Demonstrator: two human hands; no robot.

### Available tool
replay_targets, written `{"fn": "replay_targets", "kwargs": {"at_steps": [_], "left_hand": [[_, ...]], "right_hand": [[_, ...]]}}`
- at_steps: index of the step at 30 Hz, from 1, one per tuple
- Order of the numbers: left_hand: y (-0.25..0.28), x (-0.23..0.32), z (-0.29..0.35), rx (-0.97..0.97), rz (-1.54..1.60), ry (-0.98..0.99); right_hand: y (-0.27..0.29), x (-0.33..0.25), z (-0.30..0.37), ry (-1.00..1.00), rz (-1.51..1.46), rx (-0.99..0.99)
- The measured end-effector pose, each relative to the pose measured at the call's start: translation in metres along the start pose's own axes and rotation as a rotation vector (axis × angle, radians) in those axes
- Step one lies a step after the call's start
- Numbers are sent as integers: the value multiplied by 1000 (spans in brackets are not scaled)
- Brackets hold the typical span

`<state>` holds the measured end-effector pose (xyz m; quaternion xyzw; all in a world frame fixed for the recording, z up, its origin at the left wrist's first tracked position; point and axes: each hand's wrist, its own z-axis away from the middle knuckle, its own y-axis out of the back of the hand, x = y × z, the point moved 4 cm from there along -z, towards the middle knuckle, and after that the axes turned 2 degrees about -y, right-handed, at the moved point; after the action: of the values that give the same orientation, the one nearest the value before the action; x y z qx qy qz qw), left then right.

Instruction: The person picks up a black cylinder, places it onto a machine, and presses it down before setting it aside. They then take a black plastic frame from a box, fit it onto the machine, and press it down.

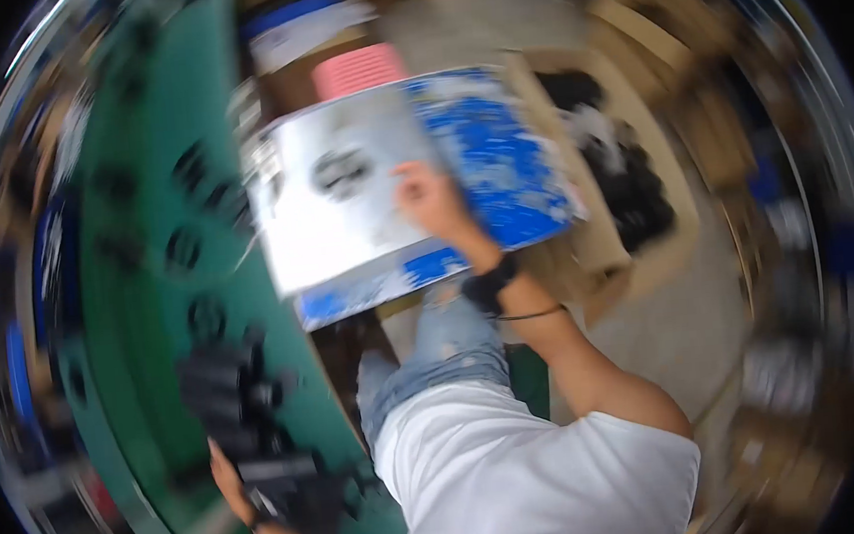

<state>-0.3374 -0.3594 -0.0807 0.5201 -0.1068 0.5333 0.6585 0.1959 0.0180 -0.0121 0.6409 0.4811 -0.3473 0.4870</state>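
The picture is smeared by motion. My right hand (427, 199) is over a shiny silver-white sheet (309, 231) on a low table with a worn blue top (499, 161). Its fingers are curled in; whatever they hold, if anything, is too blurred to make out. Left of that hand, a small round black part (341, 171) lies on the sheet. Down at the lower left, my left hand (228, 480) is beside a heap of black parts (224, 388) on a green bench (175, 317). That hand shows edge-on, and its grip is hidden.
More black round pieces (183, 249) are scattered along the green bench. A pink ridged tray or basket (359, 69) stands behind the silver sheet. To the right is an open cardboard box (679, 217) with black items (632, 191) inside. Blurred cartons (714, 149) line the right side.
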Motion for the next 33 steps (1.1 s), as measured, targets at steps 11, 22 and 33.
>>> {"fn": "replay_targets", "kwargs": {"at_steps": [11,22,33], "left_hand": [[-37,152,40,420,-158,-412],[-226,182,54,-105,-373,-480],[-243,116,-18,-369,-432,-443]], "right_hand": [[185,77,60,-111,245,402],[426,229,148,-847,701,771],[451,266,160,-1228,1241,194]]}}
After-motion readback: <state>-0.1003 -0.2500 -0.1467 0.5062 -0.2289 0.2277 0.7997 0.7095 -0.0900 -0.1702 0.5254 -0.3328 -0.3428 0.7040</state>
